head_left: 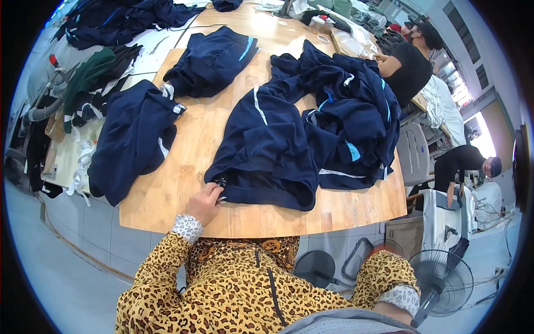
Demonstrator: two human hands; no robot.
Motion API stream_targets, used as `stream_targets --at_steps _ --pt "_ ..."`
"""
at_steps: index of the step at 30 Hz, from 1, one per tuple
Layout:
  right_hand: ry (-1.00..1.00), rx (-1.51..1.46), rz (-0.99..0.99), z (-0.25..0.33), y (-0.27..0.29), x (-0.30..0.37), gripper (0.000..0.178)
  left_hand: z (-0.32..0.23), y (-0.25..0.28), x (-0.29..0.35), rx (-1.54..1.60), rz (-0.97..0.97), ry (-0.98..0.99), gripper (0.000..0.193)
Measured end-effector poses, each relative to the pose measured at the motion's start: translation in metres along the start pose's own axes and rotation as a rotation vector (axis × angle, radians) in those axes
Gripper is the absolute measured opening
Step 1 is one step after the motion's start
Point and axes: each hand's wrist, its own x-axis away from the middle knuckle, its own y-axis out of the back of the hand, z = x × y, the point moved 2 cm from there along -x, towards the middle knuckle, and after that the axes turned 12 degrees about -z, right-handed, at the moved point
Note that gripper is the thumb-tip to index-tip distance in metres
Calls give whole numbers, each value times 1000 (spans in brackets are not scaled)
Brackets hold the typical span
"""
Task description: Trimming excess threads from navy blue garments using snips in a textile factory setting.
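Head view of a workroom, described from left to right. On the far left, a pale side table point(64, 167) carries a dark green cloth point(89, 75) and loose white strips point(83, 161). Behind these, at upper left, lies a heap of navy clothing point(122, 22) with thin light-blue trim.

A bunched navy garment point(130, 139) lies over the left edge of a wooden table point(178, 195). Its upper right corner bears a small white tag point(179, 108), whose marking is too small to make out. Farther back on the wood, another navy garment point(211, 61) has a light-blue stripe.

The left hand point(203, 205), in a leopard-print sleeve point(161, 261) with a pale spotted cuff point(188, 228), is closed, pinching the near left corner of the held garment point(267, 150). This navy piece lies at the table's front edge, its wide opening toward the viewer and a white stripe on its upper part.

Toward the back stands a clear container point(319, 22); its contents are too small to tell. Touching the held garment on the right is a navy pile point(356, 122) with light-blue patches and white edging.

The right sleeve point(384, 273) is bent at lower right; its hand is out of sight, so its state cannot be told. Beyond are a co-worker in black point(411, 69), a grey chair point(414, 153), a caged fan point(442, 281) and a second co-worker point(461, 164), leaning forward.
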Motion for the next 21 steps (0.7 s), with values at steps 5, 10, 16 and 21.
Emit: stream_targets --at_steps 5,10,16,21 --pt "43 -14 -16 -5 2 1 34 -2 2 -3 -8 -14 1 28" --pt "94 -2 -40 -12 1 3 34 -1 1 -4 -9 -14 0 26" --pt "159 9 -64 -22 0 -1 34 0 -1 -3 -18 -5 16 27" --pt "181 -6 -38 -26 -2 5 35 -3 3 -3 -19 1 19 26"
